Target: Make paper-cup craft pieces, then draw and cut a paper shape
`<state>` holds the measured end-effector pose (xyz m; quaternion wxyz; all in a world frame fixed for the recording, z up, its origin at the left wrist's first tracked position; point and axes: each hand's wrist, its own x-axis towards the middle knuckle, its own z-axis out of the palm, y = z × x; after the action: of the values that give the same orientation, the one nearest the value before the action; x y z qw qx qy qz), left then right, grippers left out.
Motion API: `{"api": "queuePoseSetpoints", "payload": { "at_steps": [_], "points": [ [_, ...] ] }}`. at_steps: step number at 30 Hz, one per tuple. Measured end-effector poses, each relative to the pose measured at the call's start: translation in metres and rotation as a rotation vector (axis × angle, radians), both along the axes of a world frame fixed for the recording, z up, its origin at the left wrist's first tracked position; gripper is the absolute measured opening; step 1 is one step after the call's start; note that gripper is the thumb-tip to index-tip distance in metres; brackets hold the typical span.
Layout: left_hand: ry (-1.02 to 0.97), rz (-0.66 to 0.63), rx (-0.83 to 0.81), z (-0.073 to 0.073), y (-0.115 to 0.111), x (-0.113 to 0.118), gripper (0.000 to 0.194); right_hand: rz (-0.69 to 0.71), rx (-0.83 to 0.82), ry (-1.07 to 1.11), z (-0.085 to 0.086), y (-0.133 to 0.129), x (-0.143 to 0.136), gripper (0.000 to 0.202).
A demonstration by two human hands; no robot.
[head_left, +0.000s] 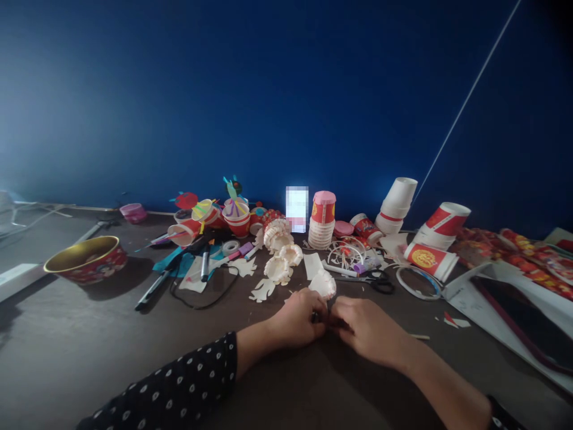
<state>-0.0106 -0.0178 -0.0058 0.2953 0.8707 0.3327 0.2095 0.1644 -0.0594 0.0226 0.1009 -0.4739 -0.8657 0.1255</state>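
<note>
My left hand (299, 318) and my right hand (369, 329) meet low over the table, fingers curled and fingertips nearly touching. Whatever they pinch, if anything, is hidden by the fingers. Just beyond the left fingers is a white paper cup piece with a scalloped edge (323, 283); I cannot tell whether it is held. Similar cut paper cup pieces (277, 269) lie in a row behind my left hand, with flat white paper scraps (262, 291) beside them. Black-handled scissors (380, 282) lie beyond my right hand.
A gold-lined red bowl (96, 263) stands at left, near a black marker (159, 288). Stacked paper cups (321, 233) line the back. A tape ring (418, 282) and a dark phone-like device (523, 322) are at right. Behind rises a blue wall (268, 107).
</note>
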Motion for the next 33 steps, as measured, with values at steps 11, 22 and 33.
{"api": "queuePoseSetpoints", "payload": {
  "at_steps": [11,22,33],
  "points": [
    [0.025,-0.003,0.032,0.001,-0.001,-0.001,0.011,0.009,-0.026,0.042,0.000,-0.001,-0.003,0.008],
    [0.040,0.093,0.008,0.000,-0.007,0.004,0.010,-0.120,-0.056,0.053,0.003,-0.004,-0.008,0.011],
    [0.061,0.093,0.028,0.001,-0.007,0.004,0.012,-0.110,-0.014,0.028,0.002,-0.006,-0.011,0.013]
  ]
}}
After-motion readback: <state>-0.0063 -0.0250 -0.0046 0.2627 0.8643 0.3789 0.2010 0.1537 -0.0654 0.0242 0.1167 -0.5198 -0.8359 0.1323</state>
